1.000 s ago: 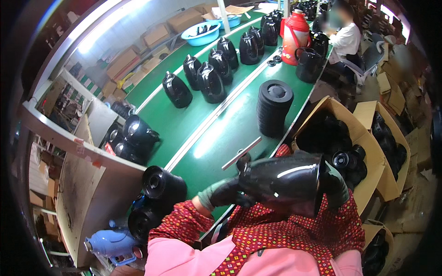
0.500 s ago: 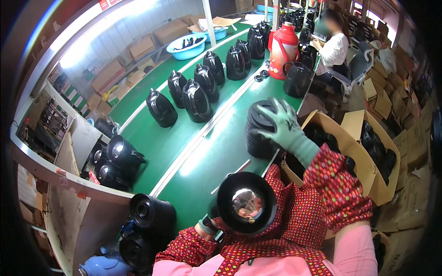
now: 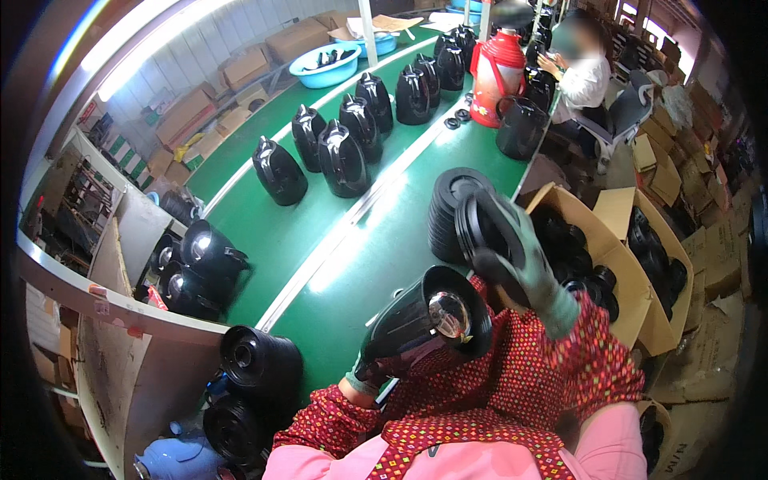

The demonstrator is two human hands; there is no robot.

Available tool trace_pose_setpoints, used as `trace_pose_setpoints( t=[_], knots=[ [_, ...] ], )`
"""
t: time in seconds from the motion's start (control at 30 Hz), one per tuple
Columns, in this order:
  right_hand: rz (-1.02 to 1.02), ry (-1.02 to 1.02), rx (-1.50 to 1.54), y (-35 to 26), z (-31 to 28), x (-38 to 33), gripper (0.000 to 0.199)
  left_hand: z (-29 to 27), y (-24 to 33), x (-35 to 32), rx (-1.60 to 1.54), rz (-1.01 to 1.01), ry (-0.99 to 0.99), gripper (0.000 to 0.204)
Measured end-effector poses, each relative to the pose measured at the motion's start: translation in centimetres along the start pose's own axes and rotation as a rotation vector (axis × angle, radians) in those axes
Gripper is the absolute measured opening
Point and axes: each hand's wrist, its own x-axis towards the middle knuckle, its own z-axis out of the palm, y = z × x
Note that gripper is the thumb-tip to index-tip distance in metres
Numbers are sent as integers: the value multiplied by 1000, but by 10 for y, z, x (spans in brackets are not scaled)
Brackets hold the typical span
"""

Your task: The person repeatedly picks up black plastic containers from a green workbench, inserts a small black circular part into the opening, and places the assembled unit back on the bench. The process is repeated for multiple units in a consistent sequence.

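My left hand [image 3: 370, 370], in a dark glove, grips a black kettle body [image 3: 420, 324] tipped so that its open bottom with a shiny metal plate faces me. Just above and to the right of the kettle, my right hand [image 3: 524, 260], in a green glove, holds a round black base ring [image 3: 480, 232]. Behind the ring stands a stack of black base rings [image 3: 446, 212] on the green conveyor belt [image 3: 360, 264].
Several black kettles [image 3: 344, 156] stand in rows on the belt. A red jug [image 3: 496, 76] and a blue basin [image 3: 332, 64] are further along. Another person [image 3: 580, 80] sits at the far right. Open cartons of black parts [image 3: 592, 256] stand to my right, more kettles [image 3: 208, 268] to my left.
My right hand has lifted a base ring off the stack and brought it toward the kettle. The kettle has risen and tilted more toward the ring.
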Motion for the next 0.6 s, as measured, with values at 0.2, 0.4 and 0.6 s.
trace_pose_setpoints(
  t=[0.2,0.4,0.6],
  knots=[
    [46,-111,79,-60,-26,-94,96,41,11,24,-126,-140,-281,59],
    [73,-78,126,-74,-48,-138,100,84,16,27,-170,-188,-414,51],
    [-32,0,185,-66,-52,-169,101,75,27,2,-190,-197,-199,44]
  ],
)
